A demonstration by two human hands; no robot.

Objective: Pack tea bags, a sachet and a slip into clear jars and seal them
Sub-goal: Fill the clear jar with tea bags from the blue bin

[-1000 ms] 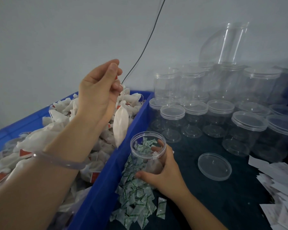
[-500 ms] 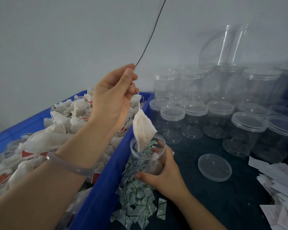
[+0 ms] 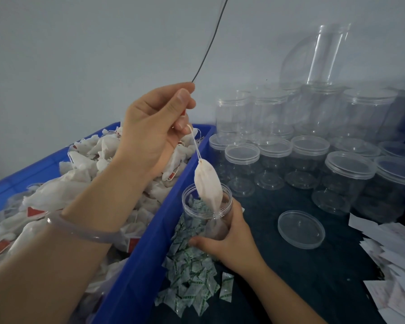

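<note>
Below left hand (image 3: 157,127) fingers (image 3: 181,101), tea bag (image 3: 208,183) dangling into jar (image 3: 207,206)

One wide view looks from your head. It faces forward and down, close above the dark table (image 3: 278,272).

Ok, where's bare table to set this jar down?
Dark table is bare between the right hand and the loose lid, and in front of that lid. Crowded: sachet pile by the blue bin, lidded jars behind, paper slips right.
</note>
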